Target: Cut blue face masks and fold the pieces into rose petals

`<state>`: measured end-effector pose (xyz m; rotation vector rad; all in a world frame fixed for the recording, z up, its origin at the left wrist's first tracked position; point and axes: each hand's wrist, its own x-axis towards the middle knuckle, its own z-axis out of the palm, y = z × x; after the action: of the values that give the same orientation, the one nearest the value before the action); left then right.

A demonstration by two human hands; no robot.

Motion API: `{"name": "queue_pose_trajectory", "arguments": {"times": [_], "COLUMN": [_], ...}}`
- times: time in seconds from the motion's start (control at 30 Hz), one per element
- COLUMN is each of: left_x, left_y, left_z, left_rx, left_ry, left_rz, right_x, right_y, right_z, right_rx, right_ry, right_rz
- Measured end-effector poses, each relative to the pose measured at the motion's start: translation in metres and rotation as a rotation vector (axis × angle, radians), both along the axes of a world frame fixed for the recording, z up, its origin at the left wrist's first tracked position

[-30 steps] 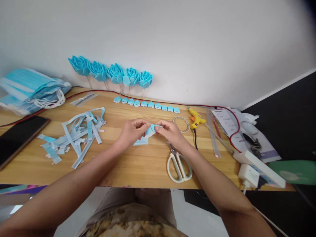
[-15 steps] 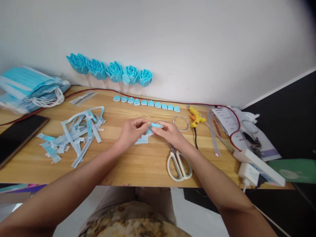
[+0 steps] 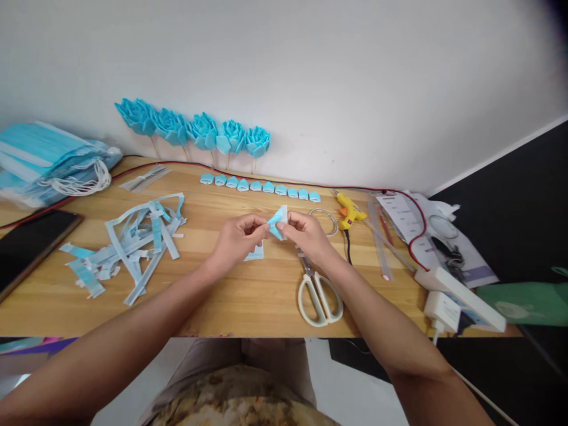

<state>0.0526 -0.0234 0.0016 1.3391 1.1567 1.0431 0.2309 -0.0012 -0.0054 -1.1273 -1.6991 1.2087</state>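
My left hand [image 3: 238,238] and my right hand [image 3: 306,235] meet above the middle of the wooden table [image 3: 248,296]. Both pinch a small blue folded piece [image 3: 278,220] between thumb and fingertips, its white corner pointing up. Under my left hand another blue piece [image 3: 256,253] lies flat on the table. A row of several small folded blue petals [image 3: 261,187] runs along the back. White-handled scissors [image 3: 318,292] lie shut just below my right wrist.
Several blue fabric roses [image 3: 190,127] lean on the wall. Cut mask strips [image 3: 133,242] are piled left, with a stack of face masks [image 3: 48,160] and a dark phone [image 3: 31,242]. A yellow glue gun [image 3: 349,209], tape ring [image 3: 323,220], papers and a power strip [image 3: 461,290] sit right.
Both hands have turned and folded the blue piece, so it now stands up as a small pointed shape between the fingertips. The view has shifted slightly.
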Motion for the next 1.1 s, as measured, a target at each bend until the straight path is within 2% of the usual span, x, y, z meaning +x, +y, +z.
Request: {"name": "queue_pose_trajectory", "arguments": {"times": [0.17, 0.37, 0.47, 0.6, 0.87, 1.1], "left_x": [-0.001, -0.0019, -0.0019, -0.0016, -0.0025, -0.0047], "left_y": [0.0017, 0.0025, 0.0022, 0.0022, 0.0023, 0.0056], "left_z": [-0.0007, 0.0021, 0.0022, -0.0003, -0.0022, -0.003], "left_rx": [-0.032, -0.04, -0.038, -0.024, -0.025, 0.008], "left_ry": [-0.005, 0.01, 0.028, 0.046, 0.049, -0.029], "left_rz": [0.025, 0.049, 0.061, 0.058, 0.039, 0.082], "right_x": [-0.0003, 0.0005, 0.0011, -0.0002, -0.0021, -0.0003], "right_y": [-0.0011, 0.001, 0.0011, -0.0008, -0.0012, 0.0001], "right_z": [0.005, 0.0032, 0.0021, 0.0042, 0.0042, 0.0013], "right_rx": [-0.006, 0.069, 0.115, 0.097, 0.064, 0.087], "right_ry": [0.024, 0.182, 0.141, 0.057, 0.017, 0.123], "right_rz": [0.003, -0.124, -0.102, -0.062, -0.096, -0.097]}}
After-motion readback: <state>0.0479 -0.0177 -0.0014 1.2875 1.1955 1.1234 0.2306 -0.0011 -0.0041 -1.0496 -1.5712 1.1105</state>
